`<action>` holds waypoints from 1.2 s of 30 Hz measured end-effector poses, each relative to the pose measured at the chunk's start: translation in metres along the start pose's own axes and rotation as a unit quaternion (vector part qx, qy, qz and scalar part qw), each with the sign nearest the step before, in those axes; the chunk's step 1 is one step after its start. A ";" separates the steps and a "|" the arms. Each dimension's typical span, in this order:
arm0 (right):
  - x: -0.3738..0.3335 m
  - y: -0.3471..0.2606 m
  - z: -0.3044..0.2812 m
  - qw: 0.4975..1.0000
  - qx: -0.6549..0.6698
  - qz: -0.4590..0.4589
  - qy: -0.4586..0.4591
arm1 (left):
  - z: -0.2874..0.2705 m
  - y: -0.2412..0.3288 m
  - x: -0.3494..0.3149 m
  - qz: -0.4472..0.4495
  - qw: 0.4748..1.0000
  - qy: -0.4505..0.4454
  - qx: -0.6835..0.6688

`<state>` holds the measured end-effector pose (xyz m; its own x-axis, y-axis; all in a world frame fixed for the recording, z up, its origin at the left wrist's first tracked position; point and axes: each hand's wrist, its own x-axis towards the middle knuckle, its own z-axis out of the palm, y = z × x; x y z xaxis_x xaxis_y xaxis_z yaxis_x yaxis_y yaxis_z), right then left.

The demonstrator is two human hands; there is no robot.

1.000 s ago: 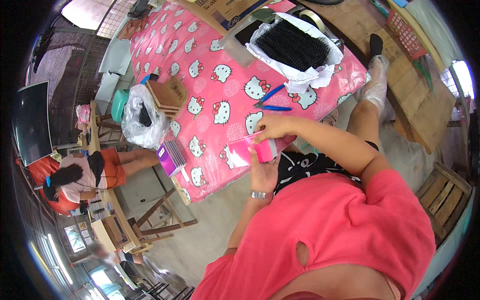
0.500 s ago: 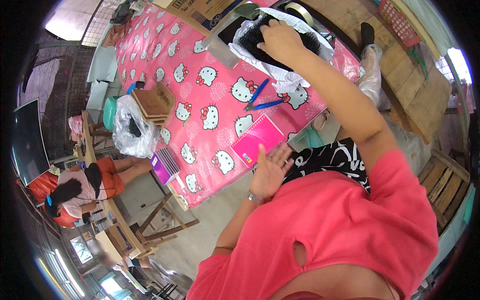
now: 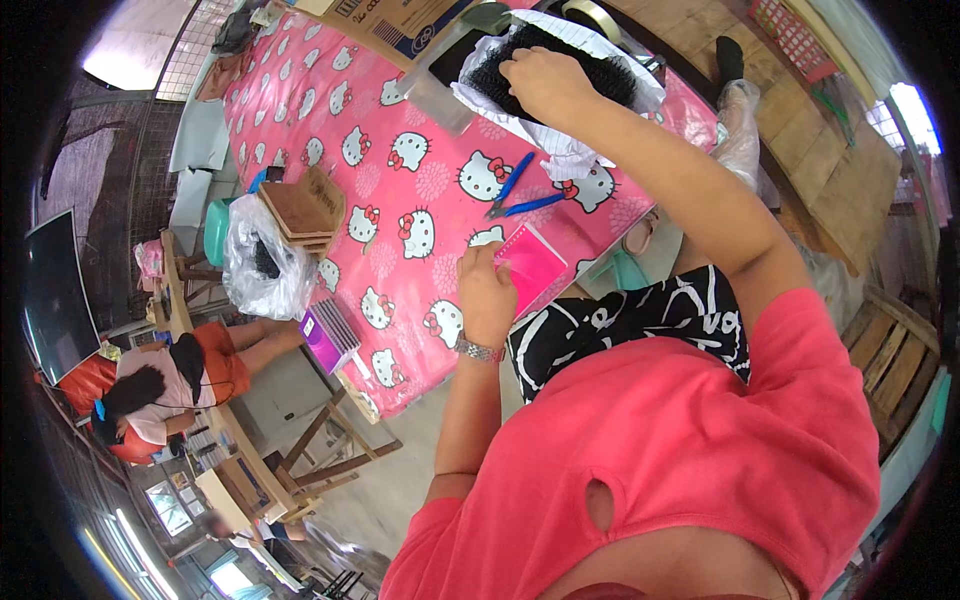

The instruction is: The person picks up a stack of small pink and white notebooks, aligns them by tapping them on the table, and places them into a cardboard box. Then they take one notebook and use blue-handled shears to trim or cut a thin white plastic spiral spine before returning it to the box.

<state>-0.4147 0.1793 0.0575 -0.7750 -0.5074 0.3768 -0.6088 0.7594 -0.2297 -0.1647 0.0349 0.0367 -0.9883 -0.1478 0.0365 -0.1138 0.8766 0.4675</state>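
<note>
The left hand [image 3: 487, 292] has moved, partly covering the pink notebook [image 3: 534, 264].

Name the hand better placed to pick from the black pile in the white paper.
Probably the right hand: it reaches onto the black pile, while the left hand is at the pink notebook, farther off.

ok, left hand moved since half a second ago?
Yes, the left hand went left and forward, judged against the blue-handled pliers.
</note>
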 end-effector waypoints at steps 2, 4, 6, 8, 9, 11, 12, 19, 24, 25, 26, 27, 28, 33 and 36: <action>0.004 0.005 -0.003 0.999 0.048 0.022 0.004 | 0.002 -0.006 0.003 -0.004 0.999 -0.010 -0.034; 0.011 0.011 -0.010 0.988 0.136 0.064 0.032 | -0.002 -0.009 0.004 -0.012 0.998 -0.017 -0.064; 0.022 0.016 -0.019 0.987 0.141 0.062 0.054 | -0.008 -0.008 0.004 0.015 0.996 0.014 -0.089; 0.030 0.039 -0.006 0.978 0.158 0.027 0.136 | -0.030 0.020 0.006 -0.052 0.989 -0.016 -0.140; 0.034 0.046 0.001 0.960 0.180 -0.020 0.212 | -0.040 0.030 0.002 -0.131 0.973 -0.040 -0.186; 0.035 0.057 0.003 0.959 0.201 -0.020 0.199 | -0.051 0.032 -0.008 -0.036 0.994 -0.014 -0.104; 0.035 0.059 0.003 0.957 0.225 -0.023 0.184 | -0.055 0.033 -0.012 0.056 0.998 0.015 -0.019; -0.073 -0.033 -0.068 0.906 0.419 -0.059 -0.005 | -0.033 0.031 -0.029 0.132 0.983 0.081 0.102; -0.195 -0.079 -0.048 0.855 0.514 0.054 0.042 | -0.024 0.045 -0.026 0.126 0.979 0.104 0.123; -0.212 -0.089 -0.039 0.855 0.517 0.031 0.001 | -0.022 0.046 -0.025 0.131 0.976 0.113 0.135; -0.219 -0.095 -0.032 0.853 0.521 0.004 -0.040 | -0.021 0.044 -0.025 0.133 0.972 0.124 0.149; -0.219 -0.096 -0.031 0.853 0.520 0.005 -0.039 | -0.020 0.044 -0.025 0.135 0.972 0.124 0.149; -0.218 -0.096 -0.029 0.848 0.529 -0.008 -0.040 | -0.019 0.044 -0.025 0.136 0.973 0.123 0.139; -0.182 -0.066 -0.049 0.856 0.502 -0.016 -0.125 | -0.029 0.036 -0.033 0.148 0.984 0.066 0.073; -0.178 -0.054 -0.055 0.849 0.498 -0.078 -0.159 | -0.032 0.034 -0.035 0.178 0.982 0.040 0.053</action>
<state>-0.2344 0.2511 0.0518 -0.5814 -0.7753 0.2468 -0.4269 0.0325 -0.9037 -0.1306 0.0548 0.0794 -0.9568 0.1448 0.2522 0.2231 0.9217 0.3174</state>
